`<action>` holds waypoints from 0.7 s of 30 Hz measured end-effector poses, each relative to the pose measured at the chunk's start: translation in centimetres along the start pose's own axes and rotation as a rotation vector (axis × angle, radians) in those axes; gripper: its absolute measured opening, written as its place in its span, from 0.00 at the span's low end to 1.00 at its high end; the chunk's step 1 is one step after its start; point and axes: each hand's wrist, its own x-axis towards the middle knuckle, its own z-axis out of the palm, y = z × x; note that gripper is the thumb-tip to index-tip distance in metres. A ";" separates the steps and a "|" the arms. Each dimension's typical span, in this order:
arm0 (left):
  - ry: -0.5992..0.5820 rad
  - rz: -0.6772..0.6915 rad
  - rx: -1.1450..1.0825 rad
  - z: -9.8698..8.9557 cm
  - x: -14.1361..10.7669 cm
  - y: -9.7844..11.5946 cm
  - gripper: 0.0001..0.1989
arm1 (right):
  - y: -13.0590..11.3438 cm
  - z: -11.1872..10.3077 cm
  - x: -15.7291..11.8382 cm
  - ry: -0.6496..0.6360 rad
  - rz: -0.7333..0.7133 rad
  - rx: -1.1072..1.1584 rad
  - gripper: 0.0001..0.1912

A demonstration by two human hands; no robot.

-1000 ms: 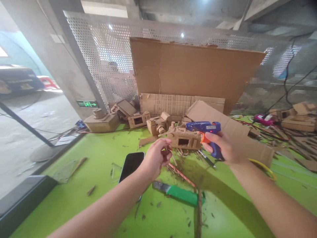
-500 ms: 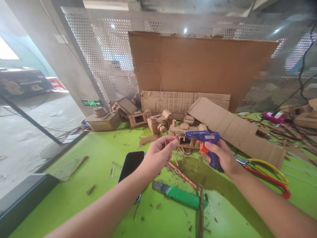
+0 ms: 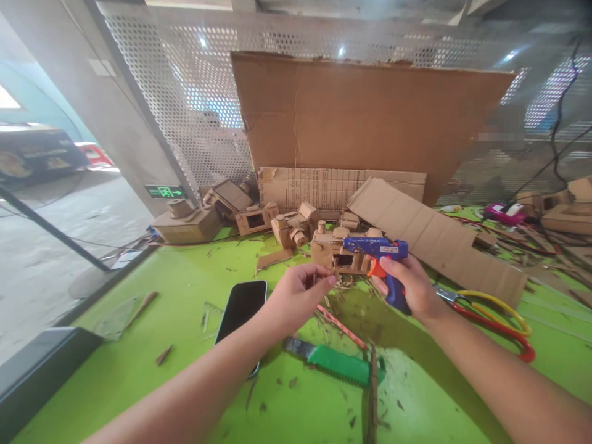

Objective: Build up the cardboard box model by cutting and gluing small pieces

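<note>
Head view: right hand (image 3: 407, 287) gripping blue glue gun (image 3: 377, 248), fingers curled; left fingertips (image 3: 330, 279) pinching small piece, hardly visible.

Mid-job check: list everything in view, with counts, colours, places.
Glue gun: one, blue, centre
Windowed cardboard model: one, brown, beyond glue gun
Other cardboard models: several, brown, table's back
Cardboard sheets: several, brown, back
Phone: one, black, centre
Cutter: one, green, front
Scissors: one, red and yellow, right
Striped stick: one, pinkish, centre
Scraps: many, brown, tabletop
Table: one, green, below
Box: one, dark, lower left
Perforated panelling: uncounted, grey, back
Exit sign: one, green, left
Unclear object: one, purple, right
Cables: several, black or red, right
Left hand: one, bare, centre
Right hand: one, bare, holding glue gun
</note>
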 end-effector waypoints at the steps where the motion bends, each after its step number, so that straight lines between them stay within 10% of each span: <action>1: -0.019 -0.020 0.009 0.1 0.0 -0.1 0.12 | 0.0 0.0 0.0 0.000 -0.008 -0.005 0.15; 21: -0.082 -0.199 -0.539 0.0 -0.2 0.0 0.15 | 0.9 0.6 -0.2 0.015 0.019 -0.051 0.17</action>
